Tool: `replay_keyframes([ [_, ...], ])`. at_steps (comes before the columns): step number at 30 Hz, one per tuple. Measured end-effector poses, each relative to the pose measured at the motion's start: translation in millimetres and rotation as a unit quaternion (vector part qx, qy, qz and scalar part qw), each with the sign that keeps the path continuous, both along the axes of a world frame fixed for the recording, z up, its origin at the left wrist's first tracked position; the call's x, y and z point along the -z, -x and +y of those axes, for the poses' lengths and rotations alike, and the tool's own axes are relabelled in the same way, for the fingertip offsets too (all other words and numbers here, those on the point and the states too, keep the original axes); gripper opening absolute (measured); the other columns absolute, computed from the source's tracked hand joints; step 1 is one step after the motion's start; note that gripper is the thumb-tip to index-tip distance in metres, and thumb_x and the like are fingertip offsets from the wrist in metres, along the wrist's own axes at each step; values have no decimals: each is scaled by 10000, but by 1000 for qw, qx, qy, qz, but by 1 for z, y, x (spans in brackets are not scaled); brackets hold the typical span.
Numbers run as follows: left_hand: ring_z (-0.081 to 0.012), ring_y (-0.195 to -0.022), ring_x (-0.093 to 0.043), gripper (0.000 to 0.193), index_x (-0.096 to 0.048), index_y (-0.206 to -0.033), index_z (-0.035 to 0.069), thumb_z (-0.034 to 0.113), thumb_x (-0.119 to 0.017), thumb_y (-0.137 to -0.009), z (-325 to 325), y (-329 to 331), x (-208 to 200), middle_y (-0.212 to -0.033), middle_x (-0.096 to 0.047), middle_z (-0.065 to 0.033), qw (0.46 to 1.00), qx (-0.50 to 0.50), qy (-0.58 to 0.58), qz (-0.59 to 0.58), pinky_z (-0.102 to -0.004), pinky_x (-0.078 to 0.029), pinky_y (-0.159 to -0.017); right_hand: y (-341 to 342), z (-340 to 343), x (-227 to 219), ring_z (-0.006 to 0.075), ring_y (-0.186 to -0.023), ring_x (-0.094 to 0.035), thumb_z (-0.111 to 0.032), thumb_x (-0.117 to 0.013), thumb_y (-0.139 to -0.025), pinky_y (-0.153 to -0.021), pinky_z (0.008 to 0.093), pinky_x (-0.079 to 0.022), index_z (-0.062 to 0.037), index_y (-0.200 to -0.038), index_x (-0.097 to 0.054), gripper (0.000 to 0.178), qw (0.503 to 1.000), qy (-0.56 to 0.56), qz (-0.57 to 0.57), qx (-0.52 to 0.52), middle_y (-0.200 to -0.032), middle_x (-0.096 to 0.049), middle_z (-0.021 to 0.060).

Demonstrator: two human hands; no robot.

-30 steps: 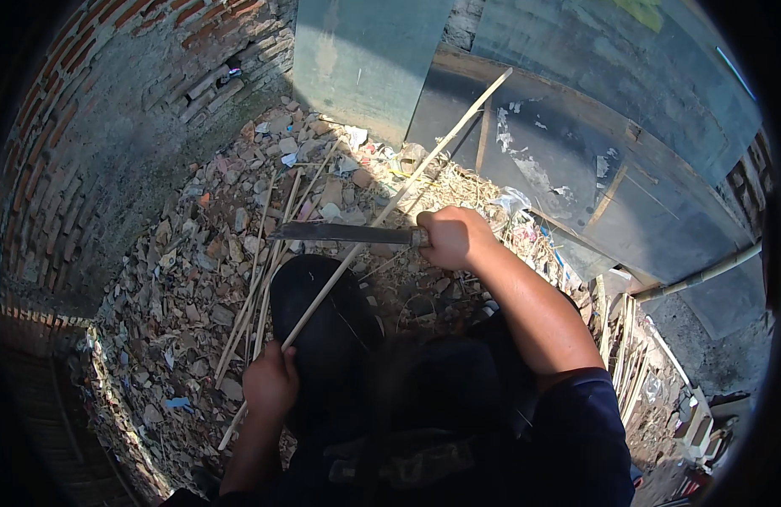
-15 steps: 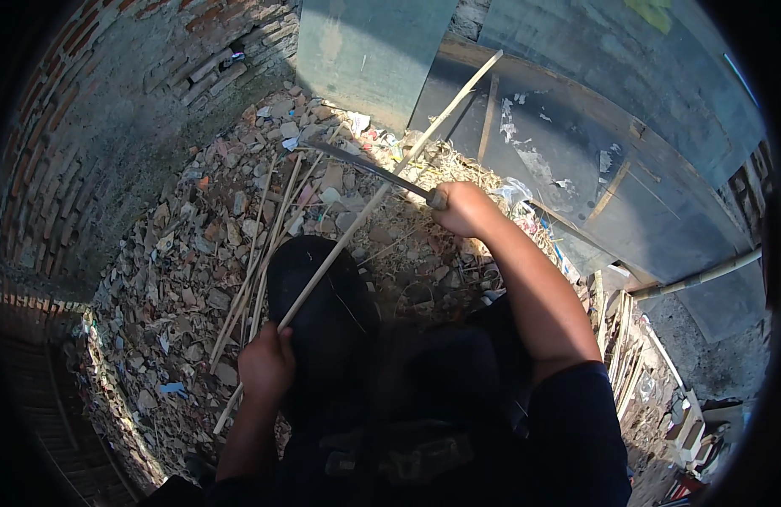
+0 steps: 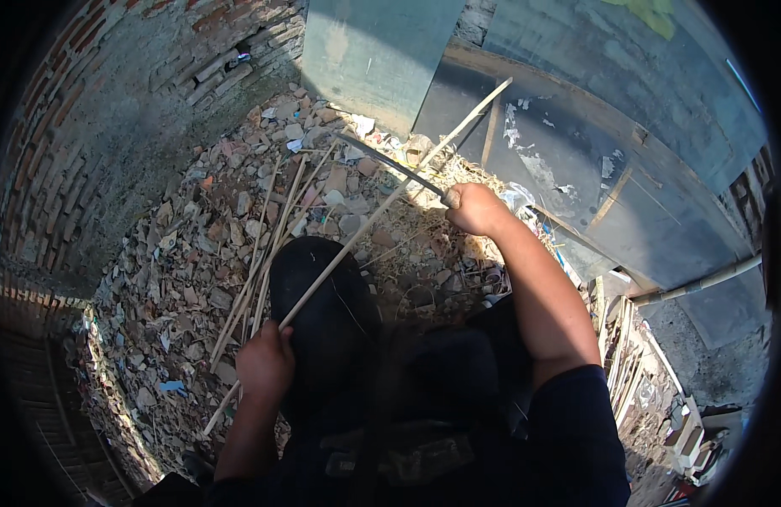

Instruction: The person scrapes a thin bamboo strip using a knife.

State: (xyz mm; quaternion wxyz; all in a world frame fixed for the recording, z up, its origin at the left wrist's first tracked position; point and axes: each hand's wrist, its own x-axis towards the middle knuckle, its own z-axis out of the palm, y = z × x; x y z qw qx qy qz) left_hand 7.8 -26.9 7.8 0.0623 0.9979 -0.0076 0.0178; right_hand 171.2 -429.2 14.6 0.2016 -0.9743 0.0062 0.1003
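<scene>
My left hand (image 3: 265,365) grips the near end of a long pale bamboo strip (image 3: 382,207) that slants up and to the right, across my dark-clad knee (image 3: 319,313). My right hand (image 3: 475,209) is closed around the handle of a long dark knife (image 3: 390,165). Its blade points up and left and lies close to the strip near my fist; whether they touch I cannot tell.
Several thin bamboo strips (image 3: 268,237) lie on a heap of broken brick rubble (image 3: 179,279). A brick wall (image 3: 111,110) curves round the left. Dark panels (image 3: 593,144) lean at the back right, with a bamboo pole (image 3: 695,286) and scrap wood (image 3: 627,355) beside them.
My right hand has raised the knife from a level hold over the rubble; the blade now points up and away along the strip. My left hand stays on the strip's near end.
</scene>
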Motion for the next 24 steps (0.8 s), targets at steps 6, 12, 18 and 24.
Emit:
replay_keyframes([
  [6, -425, -651, -673, 247, -566, -899, 66, 290, -602, -996, -1, 3, -3, -707, -669, -186, 1000, -7, -17, 20, -535, -517, -597, 19, 45, -18, 377, -1017, -697, -235, -659, -822, -917, 454, -551, -65, -1159, -701, 379, 993, -6, 37, -109, -1041, -722, 234],
  [12, -420, -663, -673, 239, -561, -894, 65, 278, -618, -987, -1, -2, 3, -711, -669, -186, 1000, -6, -1, -20, -535, -515, -599, 1, 4, -6, 391, -1052, -682, -264, -681, -831, -938, 448, -542, -34, -1207, -670, 441, 999, -1, 30, -39, -1111, -705, 252],
  [18, -417, -640, -662, 246, -554, -871, 65, 272, -625, -984, 3, 3, 2, -701, -659, -187, 1000, 5, 4, 0, -530, -507, -581, 12, 24, -11, 382, -1077, -673, -267, -651, -835, -968, 432, -541, -44, -1203, -679, 432, 997, -21, 36, -64, -1140, -708, 228],
  [24, -460, -674, -654, 214, -557, -924, 54, 250, -606, -994, 1, 0, 8, -722, -654, -216, 999, 7, 31, -6, -569, -481, -603, 16, 43, -21, 335, -950, -707, -393, -674, -876, -833, 433, -563, -103, -1006, -724, 321, 988, 16, 41, -149, -974, -730, 184],
])
